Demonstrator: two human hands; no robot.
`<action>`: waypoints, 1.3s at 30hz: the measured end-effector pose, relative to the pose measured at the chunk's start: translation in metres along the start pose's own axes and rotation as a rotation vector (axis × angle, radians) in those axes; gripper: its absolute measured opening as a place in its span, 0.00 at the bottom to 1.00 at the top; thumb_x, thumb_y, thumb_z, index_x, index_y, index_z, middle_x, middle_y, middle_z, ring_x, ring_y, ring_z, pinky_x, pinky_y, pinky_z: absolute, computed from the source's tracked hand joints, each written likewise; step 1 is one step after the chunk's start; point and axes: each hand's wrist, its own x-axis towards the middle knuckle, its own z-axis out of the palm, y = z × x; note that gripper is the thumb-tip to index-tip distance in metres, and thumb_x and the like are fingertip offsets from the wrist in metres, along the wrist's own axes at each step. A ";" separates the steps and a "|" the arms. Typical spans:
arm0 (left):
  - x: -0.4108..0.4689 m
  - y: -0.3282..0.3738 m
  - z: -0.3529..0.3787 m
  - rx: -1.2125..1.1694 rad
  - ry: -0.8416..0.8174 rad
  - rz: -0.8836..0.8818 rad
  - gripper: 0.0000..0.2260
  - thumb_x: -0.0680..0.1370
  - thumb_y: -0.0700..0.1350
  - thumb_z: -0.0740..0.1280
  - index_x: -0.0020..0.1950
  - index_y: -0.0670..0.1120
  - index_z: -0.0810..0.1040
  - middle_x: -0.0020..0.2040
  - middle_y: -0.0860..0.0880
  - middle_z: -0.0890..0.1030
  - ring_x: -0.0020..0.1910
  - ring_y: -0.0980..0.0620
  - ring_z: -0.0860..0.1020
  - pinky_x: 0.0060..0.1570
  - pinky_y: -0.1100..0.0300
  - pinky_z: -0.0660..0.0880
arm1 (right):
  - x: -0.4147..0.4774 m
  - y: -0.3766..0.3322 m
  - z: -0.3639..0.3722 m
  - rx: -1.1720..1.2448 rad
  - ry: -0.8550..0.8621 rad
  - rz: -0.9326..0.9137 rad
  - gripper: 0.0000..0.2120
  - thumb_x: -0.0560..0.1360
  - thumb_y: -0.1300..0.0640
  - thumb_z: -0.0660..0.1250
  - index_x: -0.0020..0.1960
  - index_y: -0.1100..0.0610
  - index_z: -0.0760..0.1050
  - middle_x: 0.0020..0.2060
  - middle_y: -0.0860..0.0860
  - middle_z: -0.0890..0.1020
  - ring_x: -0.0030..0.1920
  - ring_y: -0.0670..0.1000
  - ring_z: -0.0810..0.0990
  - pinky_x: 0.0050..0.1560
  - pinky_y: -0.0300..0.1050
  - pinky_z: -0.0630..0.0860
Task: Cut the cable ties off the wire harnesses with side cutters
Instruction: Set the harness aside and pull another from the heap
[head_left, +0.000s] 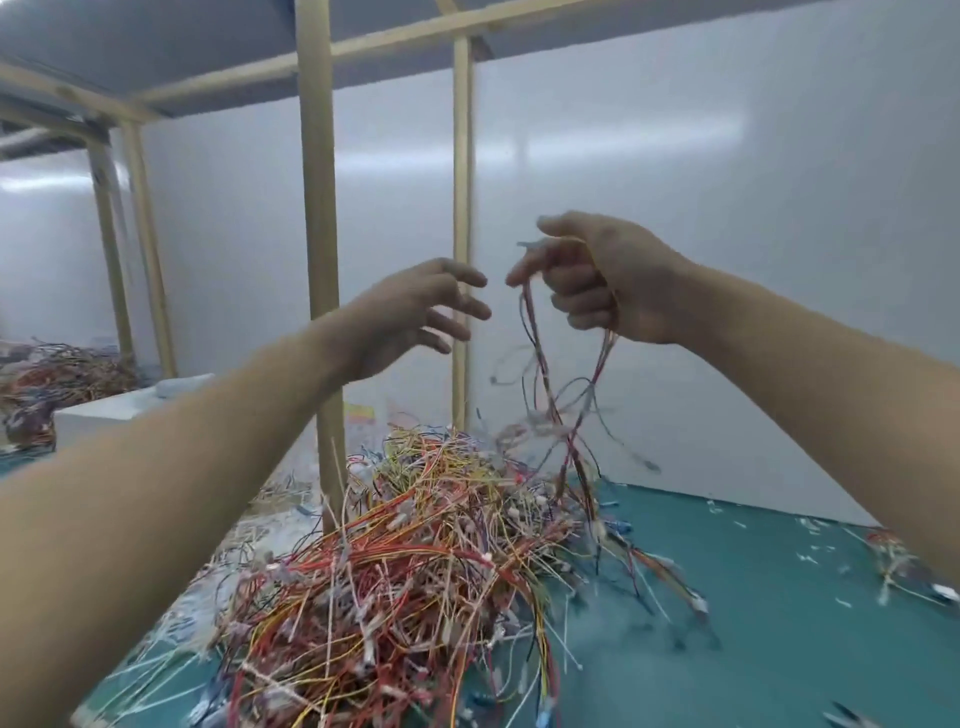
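Red, yellow, white wire pile (415, 561) on teal tabletop (769, 623).

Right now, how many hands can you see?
2. The left hand hovers open beside the right hand, which grips a dangling wire harness above the pile. None seems hidden.

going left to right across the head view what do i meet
far pile of wires → thick wooden post → left hand, fingers spread → right hand gripping a wire harness → small wire bundle
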 end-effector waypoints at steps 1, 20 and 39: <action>-0.001 -0.003 0.007 0.014 -0.036 -0.043 0.17 0.78 0.41 0.64 0.67 0.49 0.71 0.60 0.42 0.80 0.56 0.41 0.79 0.52 0.48 0.79 | 0.001 -0.010 0.009 -0.012 -0.023 -0.027 0.21 0.81 0.46 0.58 0.42 0.58 0.82 0.24 0.45 0.60 0.23 0.45 0.56 0.19 0.37 0.57; 0.042 0.091 -0.064 0.806 0.471 0.353 0.08 0.82 0.50 0.62 0.50 0.49 0.79 0.43 0.47 0.83 0.30 0.51 0.80 0.29 0.56 0.79 | -0.015 0.033 -0.028 -0.105 -0.023 0.206 0.19 0.79 0.53 0.57 0.59 0.62 0.81 0.48 0.58 0.81 0.47 0.58 0.81 0.55 0.59 0.80; -0.064 -0.116 0.060 -0.161 0.251 -0.281 0.38 0.69 0.65 0.72 0.74 0.53 0.63 0.68 0.54 0.69 0.59 0.54 0.71 0.61 0.55 0.69 | 0.026 0.036 0.036 -0.151 0.064 0.128 0.08 0.80 0.65 0.60 0.54 0.64 0.77 0.33 0.51 0.80 0.29 0.46 0.73 0.30 0.39 0.68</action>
